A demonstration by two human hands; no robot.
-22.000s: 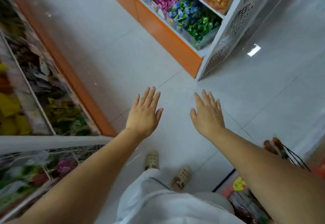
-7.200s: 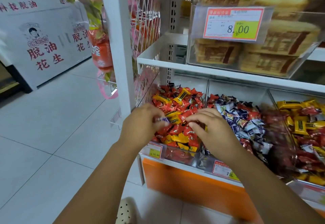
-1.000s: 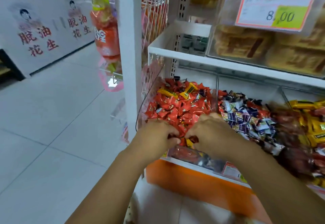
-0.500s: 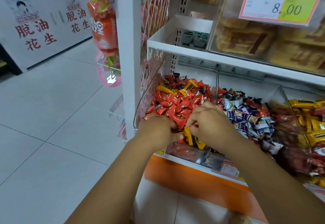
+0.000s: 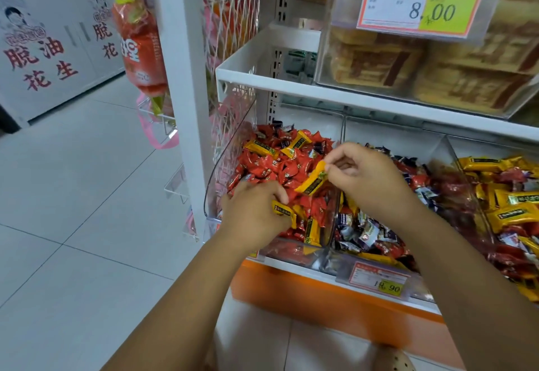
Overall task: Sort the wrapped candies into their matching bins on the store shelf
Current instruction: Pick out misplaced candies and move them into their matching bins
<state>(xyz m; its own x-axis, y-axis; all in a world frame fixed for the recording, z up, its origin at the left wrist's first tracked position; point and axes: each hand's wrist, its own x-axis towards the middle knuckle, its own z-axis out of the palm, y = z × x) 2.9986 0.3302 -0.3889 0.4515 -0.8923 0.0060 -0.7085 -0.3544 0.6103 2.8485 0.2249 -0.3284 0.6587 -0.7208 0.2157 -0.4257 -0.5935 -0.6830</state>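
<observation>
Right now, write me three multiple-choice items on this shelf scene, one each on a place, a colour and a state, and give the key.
1. The 8.00 price tag hangs:
A. on the clear box on the upper shelf
B. on the floor
C. on the person's arm

2. The left candy, held by the left hand, is wrapped in:
A. blue
B. yellow
C. green

3. The right hand is:
A. flat and open
B. pinching the right candy by its end
C. curled on nothing

Key:
1 A, the tag sits on that box's front.
2 B, its yellow wrapper shows past the fingers.
3 B, thumb and finger close on the wrapper's tip.
</observation>
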